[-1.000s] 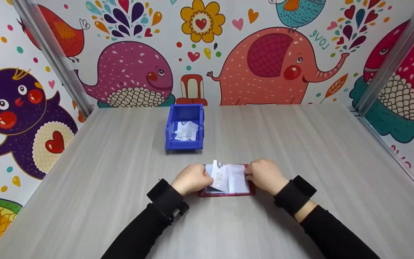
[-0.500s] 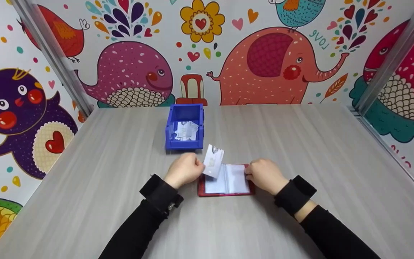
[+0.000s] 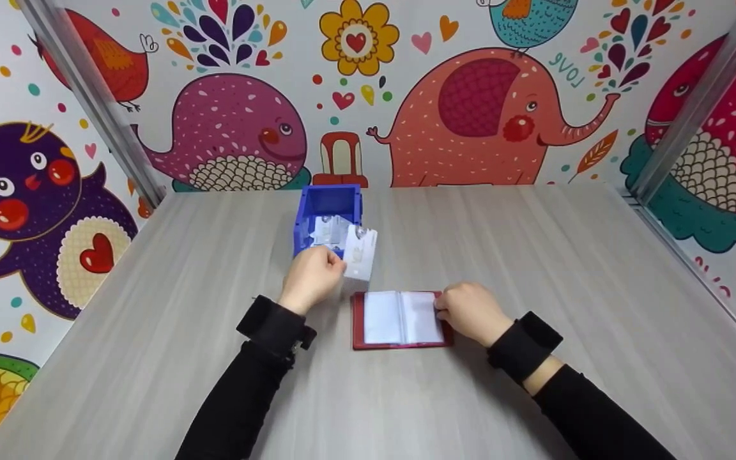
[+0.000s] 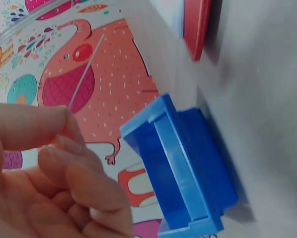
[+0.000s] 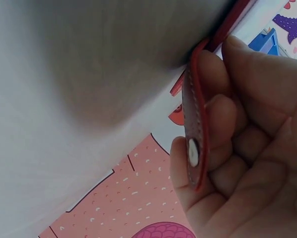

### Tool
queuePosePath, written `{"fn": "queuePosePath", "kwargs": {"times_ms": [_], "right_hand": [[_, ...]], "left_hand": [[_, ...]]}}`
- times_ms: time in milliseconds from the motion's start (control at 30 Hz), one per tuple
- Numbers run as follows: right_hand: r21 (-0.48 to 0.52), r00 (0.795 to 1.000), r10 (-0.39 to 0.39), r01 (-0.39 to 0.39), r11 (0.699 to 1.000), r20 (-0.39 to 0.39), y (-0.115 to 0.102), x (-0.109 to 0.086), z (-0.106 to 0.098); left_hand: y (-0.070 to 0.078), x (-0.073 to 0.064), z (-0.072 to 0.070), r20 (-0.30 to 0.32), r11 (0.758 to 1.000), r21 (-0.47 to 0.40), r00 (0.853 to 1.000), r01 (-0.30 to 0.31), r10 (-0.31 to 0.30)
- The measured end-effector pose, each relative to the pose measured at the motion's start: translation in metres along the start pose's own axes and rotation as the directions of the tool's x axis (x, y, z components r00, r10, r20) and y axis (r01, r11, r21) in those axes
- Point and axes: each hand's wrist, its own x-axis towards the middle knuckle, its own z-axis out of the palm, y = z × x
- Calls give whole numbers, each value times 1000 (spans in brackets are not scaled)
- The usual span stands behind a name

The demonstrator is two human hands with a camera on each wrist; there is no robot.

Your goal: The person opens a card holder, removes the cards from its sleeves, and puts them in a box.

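In the head view my left hand (image 3: pixel 310 276) pinches a white card (image 3: pixel 360 254) with a notched top edge, in front of the blue bin (image 3: pixel 329 200). The left wrist view shows the card (image 4: pixel 86 72) edge-on between thumb and index finger. A red card holder (image 3: pixel 359 322) lies spread on the table, its clear plastic sleeves (image 3: pixel 382 318) facing up. At its right edge my right hand (image 3: pixel 473 310) grips the holder with thumb and fingers. In the right wrist view its strap (image 5: pixel 195 119), with a metal snap, hangs against the curled fingers.
Several more white cards (image 3: pixel 328 231) lie inside the bin, which stands at the back of the wood-grain table (image 3: pixel 502 243). Walls printed with cartoon animals (image 3: pixel 470 121) and metal frame posts (image 3: pixel 694 102) border the table.
My left hand has lifted the card off the holder's left page and carried it up and left to the bin's front. The right hand has stayed at the holder's right edge.
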Motion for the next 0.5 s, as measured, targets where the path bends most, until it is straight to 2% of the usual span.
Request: {"fn": "queuePosePath", "kwargs": {"times_ms": [233,500], "right_hand": [[0,1000,24,-24,1000,4,0,0,1],[-5,998,57,-56,998,27,-2,0,0]], "left_hand": [[-4,16,-3,-86,998,-34,994,57,-60],[-11,32,-2,-151,989,-38,977,144,-148]]}}
